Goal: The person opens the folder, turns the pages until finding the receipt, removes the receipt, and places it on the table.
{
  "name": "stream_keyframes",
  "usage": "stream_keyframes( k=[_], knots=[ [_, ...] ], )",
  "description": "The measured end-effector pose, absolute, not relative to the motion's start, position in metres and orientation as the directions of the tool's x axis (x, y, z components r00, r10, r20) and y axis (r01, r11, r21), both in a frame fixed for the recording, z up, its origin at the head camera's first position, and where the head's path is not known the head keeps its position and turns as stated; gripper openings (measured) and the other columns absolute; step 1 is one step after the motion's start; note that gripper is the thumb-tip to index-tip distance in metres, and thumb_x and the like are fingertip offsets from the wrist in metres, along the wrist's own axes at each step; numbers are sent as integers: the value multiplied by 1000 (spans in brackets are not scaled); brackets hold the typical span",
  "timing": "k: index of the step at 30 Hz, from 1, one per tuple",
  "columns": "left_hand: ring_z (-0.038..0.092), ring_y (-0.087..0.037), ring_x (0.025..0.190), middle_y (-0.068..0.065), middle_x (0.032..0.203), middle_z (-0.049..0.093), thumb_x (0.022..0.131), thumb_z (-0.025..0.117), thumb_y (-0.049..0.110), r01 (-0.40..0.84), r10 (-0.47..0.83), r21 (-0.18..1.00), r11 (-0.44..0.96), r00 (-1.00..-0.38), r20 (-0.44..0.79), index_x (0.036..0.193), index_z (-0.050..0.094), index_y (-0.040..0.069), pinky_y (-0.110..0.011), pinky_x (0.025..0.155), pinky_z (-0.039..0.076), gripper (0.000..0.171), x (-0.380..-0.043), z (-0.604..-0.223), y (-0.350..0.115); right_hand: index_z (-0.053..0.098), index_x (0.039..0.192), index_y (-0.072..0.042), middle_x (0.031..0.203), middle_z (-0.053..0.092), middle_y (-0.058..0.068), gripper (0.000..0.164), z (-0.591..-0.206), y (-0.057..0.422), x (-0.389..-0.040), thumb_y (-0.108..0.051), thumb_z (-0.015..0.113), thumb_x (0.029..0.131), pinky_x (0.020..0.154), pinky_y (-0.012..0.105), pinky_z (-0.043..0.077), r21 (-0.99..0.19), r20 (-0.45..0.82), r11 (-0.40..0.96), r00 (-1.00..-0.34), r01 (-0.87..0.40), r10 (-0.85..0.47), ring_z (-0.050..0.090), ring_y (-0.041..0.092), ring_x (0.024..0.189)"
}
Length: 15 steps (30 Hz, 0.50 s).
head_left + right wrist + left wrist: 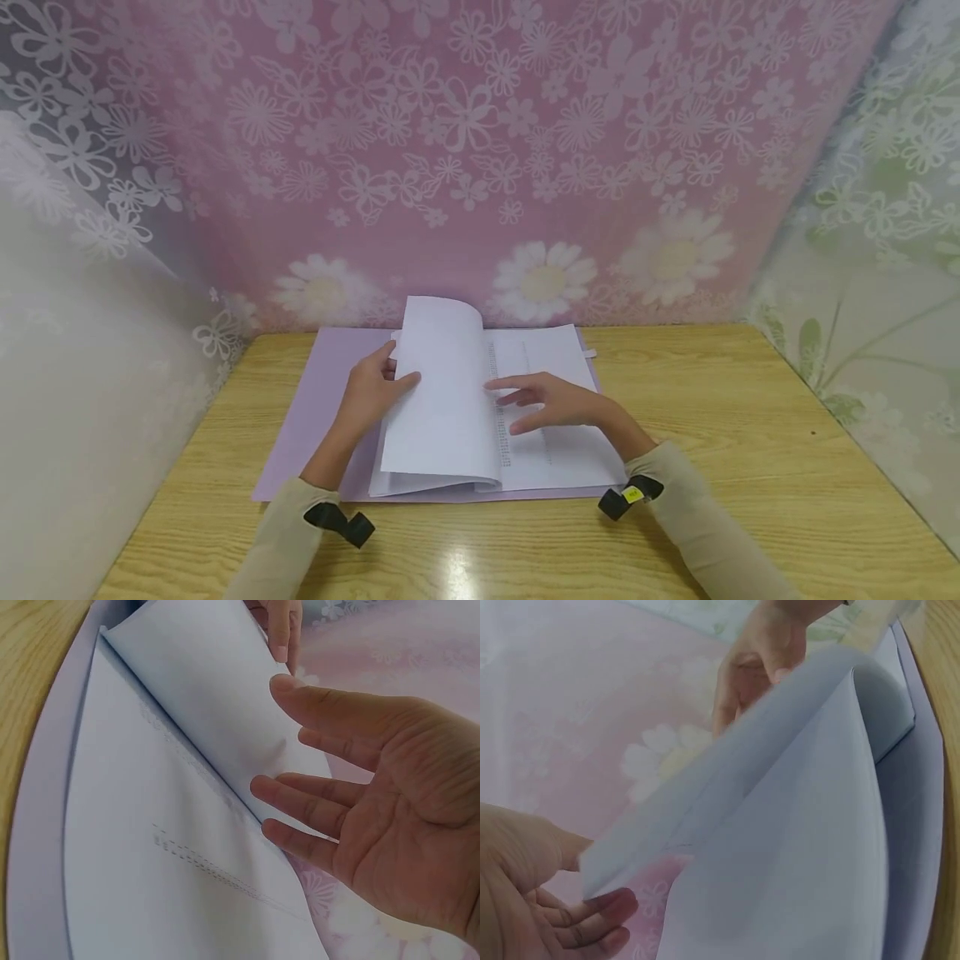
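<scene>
A purple folder [341, 358] lies spread on the table with white paper sheets inside. My left hand [371, 387] pinches the outer edge of a turned sheet [442, 392], thumb on its upper face and fingers beneath; the sheet curves up from the middle. In the left wrist view, the left fingers [604, 922] show under the sheet's corner. Above the right-hand page [558, 458], which carries columns of small print, my right hand [558, 402] is spread, fingers pointing at the fold. The right wrist view shows the right hand [375, 780] holding nothing.
The wooden table [697, 392] extends on both sides of the folder. A pink flowered backdrop [465, 167] rises behind it, with pale flowered sheeting [892, 250] at the right and whitish sheeting [90, 350] at the left. A small white tab [590, 354] sticks out at the folder's right edge.
</scene>
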<state>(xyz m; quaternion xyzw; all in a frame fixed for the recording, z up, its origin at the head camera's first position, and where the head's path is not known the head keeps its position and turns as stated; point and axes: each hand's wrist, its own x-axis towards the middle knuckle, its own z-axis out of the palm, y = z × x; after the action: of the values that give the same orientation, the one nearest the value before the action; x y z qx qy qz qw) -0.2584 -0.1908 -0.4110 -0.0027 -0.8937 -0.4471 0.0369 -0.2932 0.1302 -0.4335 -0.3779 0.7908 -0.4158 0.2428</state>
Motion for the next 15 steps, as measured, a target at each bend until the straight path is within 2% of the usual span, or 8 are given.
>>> stream_keyframes(
  k=[4,10,15],
  knots=[
    [61,-26,93,-18,107,66,91,76,23,-18,-56,722,692,-998,29,151,41,-9,-35,79,53,77,-260,-411,-200,45,155,-16,162,42,6,72,-438,126,-292,-23,78,92,118,50,40,-824,-70,380,-590,-421,-804,49,30,144],
    [58,-24,76,-17,90,67,85,79,18,-60,-71,618,784,-997,-7,140,52,-12,-34,65,48,68,-259,-410,-207,44,155,-13,163,41,3,72,-440,121,-288,-28,77,92,119,52,38,-765,-63,416,-586,-492,-808,39,28,151],
    [64,-28,78,-19,88,70,82,81,14,-94,-82,562,822,-996,-46,137,54,-15,-39,68,54,68,-257,-410,-208,44,156,-15,164,38,1,72,-441,118,-286,-30,75,94,118,54,38,-734,-66,437,-586,-520,-808,38,28,151]
  ],
)
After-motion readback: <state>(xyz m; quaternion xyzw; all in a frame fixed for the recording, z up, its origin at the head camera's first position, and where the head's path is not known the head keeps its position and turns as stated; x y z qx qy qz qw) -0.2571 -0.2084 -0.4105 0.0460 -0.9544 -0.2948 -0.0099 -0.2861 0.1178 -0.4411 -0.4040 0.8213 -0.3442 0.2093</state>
